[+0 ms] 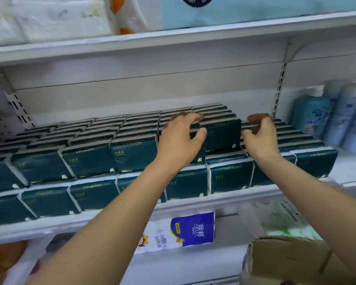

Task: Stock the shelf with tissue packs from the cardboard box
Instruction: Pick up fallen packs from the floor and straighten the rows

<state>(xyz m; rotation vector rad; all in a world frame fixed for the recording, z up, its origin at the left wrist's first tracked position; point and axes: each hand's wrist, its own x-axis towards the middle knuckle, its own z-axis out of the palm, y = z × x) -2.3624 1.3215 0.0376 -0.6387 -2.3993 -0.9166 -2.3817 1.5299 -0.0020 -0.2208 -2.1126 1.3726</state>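
Atop upper tissue packs (222, 132), left hand (179, 140) fingers grasp pack edge; right hand (259, 138) fingers curled, empty, w/ gap beside

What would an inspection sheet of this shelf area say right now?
Surface: white shelf, nearly full across.
Job's things: dark green tissue packs in two tiers; cardboard box at lower right.
Clutter: nothing seen.
Hands: left hand gripping an upper-tier pack; right hand curled over packs beside it, grip unclear.
Cables: nothing seen.
Surroundings: blue bottles to the right; purple-labelled pack below; pale packs above.
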